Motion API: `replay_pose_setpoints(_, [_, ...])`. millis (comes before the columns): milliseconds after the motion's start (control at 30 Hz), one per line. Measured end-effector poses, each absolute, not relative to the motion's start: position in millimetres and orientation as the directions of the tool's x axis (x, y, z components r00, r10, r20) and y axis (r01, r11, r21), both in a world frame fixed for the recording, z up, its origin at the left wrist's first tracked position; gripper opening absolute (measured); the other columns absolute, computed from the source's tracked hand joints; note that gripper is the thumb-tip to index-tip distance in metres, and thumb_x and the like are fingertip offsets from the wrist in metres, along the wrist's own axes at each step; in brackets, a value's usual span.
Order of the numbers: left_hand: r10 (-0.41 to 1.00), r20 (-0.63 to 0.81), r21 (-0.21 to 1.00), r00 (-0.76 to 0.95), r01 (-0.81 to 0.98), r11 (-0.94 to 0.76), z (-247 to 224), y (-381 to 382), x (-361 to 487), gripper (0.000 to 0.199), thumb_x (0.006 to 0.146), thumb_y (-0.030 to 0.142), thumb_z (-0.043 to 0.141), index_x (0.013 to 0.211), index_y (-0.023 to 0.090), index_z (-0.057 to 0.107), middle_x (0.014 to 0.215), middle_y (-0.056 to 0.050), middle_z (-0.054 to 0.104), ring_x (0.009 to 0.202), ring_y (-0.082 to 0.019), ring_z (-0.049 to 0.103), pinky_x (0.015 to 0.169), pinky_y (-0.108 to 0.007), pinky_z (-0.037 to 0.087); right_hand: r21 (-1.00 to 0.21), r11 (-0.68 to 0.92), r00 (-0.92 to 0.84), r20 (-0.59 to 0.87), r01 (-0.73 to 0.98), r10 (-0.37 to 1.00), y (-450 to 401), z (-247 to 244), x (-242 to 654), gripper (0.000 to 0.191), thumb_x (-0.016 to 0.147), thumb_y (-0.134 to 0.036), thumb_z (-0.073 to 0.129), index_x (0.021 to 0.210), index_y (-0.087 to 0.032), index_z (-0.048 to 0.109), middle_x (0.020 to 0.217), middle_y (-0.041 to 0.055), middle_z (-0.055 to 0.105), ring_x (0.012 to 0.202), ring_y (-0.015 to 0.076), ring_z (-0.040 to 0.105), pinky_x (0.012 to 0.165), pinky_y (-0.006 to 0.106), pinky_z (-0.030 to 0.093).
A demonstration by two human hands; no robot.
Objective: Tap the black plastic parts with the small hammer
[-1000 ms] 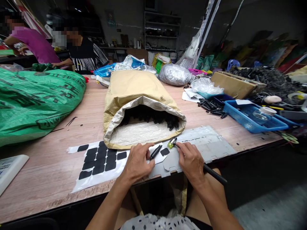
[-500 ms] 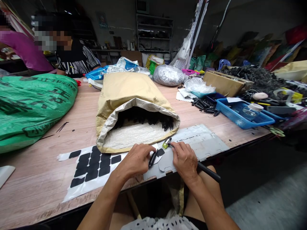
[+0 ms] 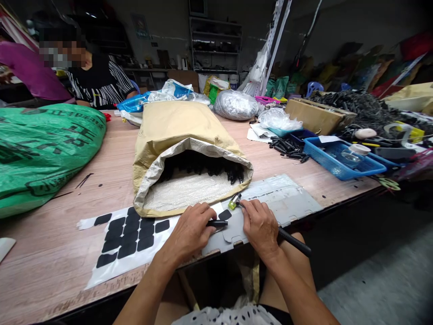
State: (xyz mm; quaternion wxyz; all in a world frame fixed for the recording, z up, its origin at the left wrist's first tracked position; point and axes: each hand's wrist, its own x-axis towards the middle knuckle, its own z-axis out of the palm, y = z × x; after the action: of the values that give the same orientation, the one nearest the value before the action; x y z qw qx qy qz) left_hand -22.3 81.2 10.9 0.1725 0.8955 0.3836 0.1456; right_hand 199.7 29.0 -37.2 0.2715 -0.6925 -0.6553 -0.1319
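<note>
Pinches the left end of a black cylinder [image 3: 220, 223] in the grip of the left hand [image 3: 189, 227], with thumb and fingers pressed around. Aims the other end right, over a grey board [image 3: 284, 198] by the near edge of the table [image 3: 47, 253]; cannot tell whether resting on the board or lifted. Curls the grip of the right hand [image 3: 260, 228] tightly around a hammer-like tool [image 3: 295, 243], with a yellow-green and metal head pointing far and left.

Has just beyond the hands a tan sack [image 3: 189, 121], open at the near end, with many black pieces [image 3: 209, 167] deep inside above a whitish lining [image 3: 189, 193]. Has on the right a blue tray [image 3: 324, 163] containing a clear jar [image 3: 352, 156], and just left of the tray a heap of black parts [image 3: 287, 149]. Has on the left a bulging green bag [image 3: 54, 149] with hidden contents. Shows 2 people at far left.
</note>
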Motion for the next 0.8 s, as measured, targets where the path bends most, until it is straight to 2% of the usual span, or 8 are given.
replay_pose_setpoints(167, [0.852, 0.131, 0.522, 0.507, 0.695, -0.494, -1, 80, -31, 0.012, 0.086, 0.026, 0.068, 0.098, 0.024, 0.066, 0.093, -0.002, 0.066, 0.091, -0.024, 0.059, 0.083, -0.038, 0.043, -0.209, 0.0, 0.115, 0.537, 0.978, 0.836, 29, -37, 199, 0.027, 0.097, -0.017, 0.052, 0.118, -0.025, 0.067, 0.098, 0.0054, 0.067, 0.092, 0.0226, 0.056, 0.08, 0.034, 0.038])
replay_pose_setpoints(300, [0.874, 0.167, 0.641, 0.457, 0.623, -0.448, -13, 80, -36, 0.013, 0.088, 0.028, 0.066, 0.1, 0.023, 0.068, 0.091, -0.002, 0.063, 0.087, -0.021, 0.059, 0.081, -0.035, 0.045, -0.223, 0.006, 0.117, 0.533, 0.975, 0.838, 28, -36, 199, 0.027, 0.096, -0.016, 0.054, 0.118, -0.025, 0.067, 0.099, 0.0057, 0.068, 0.092, 0.0226, 0.056, 0.081, 0.034, 0.04])
replay_pose_setpoints(400, [0.882, 0.177, 0.687, 0.436, 0.587, -0.428, -19, 81, -38, 0.015, 0.088, 0.029, 0.067, 0.101, 0.022, 0.07, 0.088, -0.002, 0.062, 0.085, -0.021, 0.058, 0.079, -0.034, 0.045, -0.248, 0.018, 0.115, 0.512, 0.969, 0.851, 30, -34, 203, 0.027, 0.096, -0.017, 0.054, 0.117, -0.024, 0.068, 0.099, 0.0056, 0.068, 0.091, 0.0228, 0.057, 0.082, 0.035, 0.042])
replay_pose_setpoints(500, [0.876, 0.197, 0.698, 0.441, 0.564, -0.441, -22, 82, -39, 0.018, 0.092, 0.033, 0.063, 0.101, 0.021, 0.073, 0.086, -0.003, 0.061, 0.082, -0.02, 0.058, 0.076, -0.034, 0.044, -0.331, 0.046, 0.127, 0.482, 0.943, 0.867, 32, -32, 209, 0.027, 0.097, -0.019, 0.052, 0.118, -0.023, 0.069, 0.099, 0.0059, 0.07, 0.094, 0.0234, 0.06, 0.083, 0.034, 0.045])
replay_pose_setpoints(700, [0.866, 0.253, 0.689, 0.431, 0.548, -0.474, -24, 82, -39, 0.02, 0.093, 0.032, 0.061, 0.108, 0.021, 0.071, 0.088, -0.003, 0.062, 0.082, -0.02, 0.058, 0.078, -0.034, 0.045, -0.591, 0.154, 0.169, 0.454, 0.792, 0.875, 32, -22, 208, 0.03, 0.099, -0.025, 0.048, 0.12, -0.021, 0.068, 0.108, 0.0074, 0.072, 0.101, 0.0224, 0.067, 0.09, 0.035, 0.052])
replay_pose_setpoints(800, [0.87, 0.253, 0.693, 0.424, 0.548, -0.469, -24, 81, -39, 0.016, 0.094, 0.031, 0.061, 0.103, 0.021, 0.07, 0.09, -0.003, 0.062, 0.083, -0.019, 0.059, 0.078, -0.034, 0.045, -0.655, 0.197, 0.16, 0.444, 0.729, 0.882, 30, -18, 202, 0.029, 0.099, -0.027, 0.048, 0.119, -0.022, 0.069, 0.109, 0.0076, 0.073, 0.101, 0.022, 0.068, 0.091, 0.036, 0.054])
